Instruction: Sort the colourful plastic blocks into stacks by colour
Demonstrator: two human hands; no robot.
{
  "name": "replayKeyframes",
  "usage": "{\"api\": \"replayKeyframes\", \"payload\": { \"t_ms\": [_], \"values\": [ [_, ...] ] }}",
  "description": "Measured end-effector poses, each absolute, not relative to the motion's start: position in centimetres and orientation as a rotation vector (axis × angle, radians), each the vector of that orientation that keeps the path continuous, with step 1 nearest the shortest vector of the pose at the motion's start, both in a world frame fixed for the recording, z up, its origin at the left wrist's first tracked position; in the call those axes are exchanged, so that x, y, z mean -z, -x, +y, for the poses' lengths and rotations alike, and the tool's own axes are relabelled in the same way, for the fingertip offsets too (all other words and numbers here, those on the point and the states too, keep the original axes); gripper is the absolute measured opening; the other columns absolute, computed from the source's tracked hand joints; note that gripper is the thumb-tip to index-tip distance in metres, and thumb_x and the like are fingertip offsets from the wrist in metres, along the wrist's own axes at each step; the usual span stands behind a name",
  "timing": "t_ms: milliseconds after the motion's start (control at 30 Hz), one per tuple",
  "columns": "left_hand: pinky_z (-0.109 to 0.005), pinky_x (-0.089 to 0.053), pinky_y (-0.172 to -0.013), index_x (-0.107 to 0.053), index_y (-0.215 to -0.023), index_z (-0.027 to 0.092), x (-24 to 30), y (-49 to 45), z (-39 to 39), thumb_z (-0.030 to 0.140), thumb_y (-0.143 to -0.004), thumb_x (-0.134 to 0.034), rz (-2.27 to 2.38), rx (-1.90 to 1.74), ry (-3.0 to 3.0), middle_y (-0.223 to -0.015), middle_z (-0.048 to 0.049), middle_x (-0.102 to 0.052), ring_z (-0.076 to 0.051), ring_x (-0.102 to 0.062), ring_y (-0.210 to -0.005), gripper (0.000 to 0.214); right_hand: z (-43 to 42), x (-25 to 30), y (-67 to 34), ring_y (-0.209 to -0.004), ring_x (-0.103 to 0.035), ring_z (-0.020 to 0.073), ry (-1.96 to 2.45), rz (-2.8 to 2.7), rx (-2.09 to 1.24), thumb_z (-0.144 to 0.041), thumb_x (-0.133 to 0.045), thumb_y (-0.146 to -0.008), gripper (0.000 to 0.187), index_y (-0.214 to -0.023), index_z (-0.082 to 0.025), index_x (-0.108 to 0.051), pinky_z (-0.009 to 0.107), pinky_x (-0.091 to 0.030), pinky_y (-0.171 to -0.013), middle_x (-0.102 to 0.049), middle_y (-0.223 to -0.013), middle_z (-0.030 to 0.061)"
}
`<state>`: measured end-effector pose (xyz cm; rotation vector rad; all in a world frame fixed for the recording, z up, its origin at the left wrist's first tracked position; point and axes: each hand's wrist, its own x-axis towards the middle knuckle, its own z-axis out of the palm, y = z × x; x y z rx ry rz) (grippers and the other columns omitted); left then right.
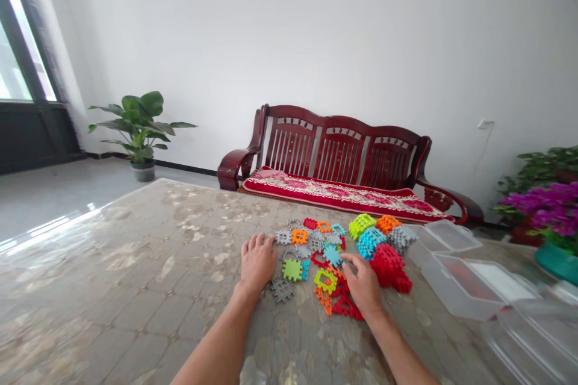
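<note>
Plastic waffle-style building pieces (316, 252) in many colours lie spread on a patterned tabletop (112, 264). My left hand (258, 263) rests flat on the table, its fingertips at the pile's left side, next to a grey piece (283, 289) and a green piece (292, 270). My right hand (363, 284) curves over the pile, its fingers at a light blue piece (333, 255). No piece is clearly held. Joined pieces form a red clump (389, 267), a blue clump (370, 242) and a lime clump (362, 226) just beyond it.
A clear plastic box (460, 286) with its lid stands on the table right of the pieces, and more clear plastic (533, 337) lies at the near right. Beyond the table are a red wooden bench (338, 150), a potted plant (139, 132) and pink flowers (546, 210).
</note>
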<state>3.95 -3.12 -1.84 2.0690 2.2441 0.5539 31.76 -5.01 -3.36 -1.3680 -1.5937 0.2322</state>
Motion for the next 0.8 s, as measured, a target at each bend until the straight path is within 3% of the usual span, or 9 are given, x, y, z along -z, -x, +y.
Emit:
{"api": "replayKeyframes", "payload": {
  "t_ms": [200,400,600,800],
  "values": [
    [-0.047,-0.029,-0.114,-0.063,-0.131,0.028,1.9,-3.8,-2.4,0.024,-0.091,-0.046,2.214,-0.612,-2.079,-0.145,-0.0090,-0.055,-0.029,-0.043,-0.138,0.043,-3.2,0.8,-29.8,-0.108,-0.064,0.0250,1.433,-1.866,-0.127,-0.025,-0.057,-0.082,0.026,-0.103,-0.021,-0.072,0.041,-0.047,-0.101,-0.073,-0.110,0.0078],
    [-0.046,-0.030,-0.114,-0.064,-0.129,0.027,1.9,-3.7,-2.0,0.024,-0.091,-0.048,2.196,-0.645,-2.084,-0.144,-0.0096,-0.055,-0.029,-0.044,-0.137,0.041,0.4,-1.1,-24.9,-0.120,-0.058,0.0235,1.524,-2.116,-0.135,-0.016,-0.063,-0.079,0.039,-0.118,-0.019,-0.068,0.036,-0.040,-0.108,-0.069,-0.124,0.0080],
    [-0.045,-0.032,-0.113,-0.065,-0.127,0.027,1.7,-3.7,-2.0,0.024,-0.090,-0.049,2.188,-0.667,-2.082,-0.142,-0.0094,-0.057,-0.028,-0.045,-0.136,0.040,3.2,-1.6,-22.4,-0.127,-0.053,0.0261,1.643,-2.308,-0.095,-0.025,-0.070,-0.077,0.053,-0.130,-0.021,-0.062,0.036,-0.035,-0.110,-0.061,-0.137,0.0084],
    [-0.046,-0.033,-0.112,-0.066,-0.127,0.027,1.8,-3.8,-1.9,0.024,-0.091,-0.048,2.199,-0.678,-2.082,-0.141,-0.0093,-0.058,-0.029,-0.046,-0.135,0.040,3.7,-1.7,-22.2,-0.121,-0.057,0.0261,1.725,-2.451,-0.032,-0.029,-0.064,-0.083,0.045,-0.128,-0.022,-0.062,0.036,-0.039,-0.103,-0.067,-0.127,0.0085]
  ]
}}
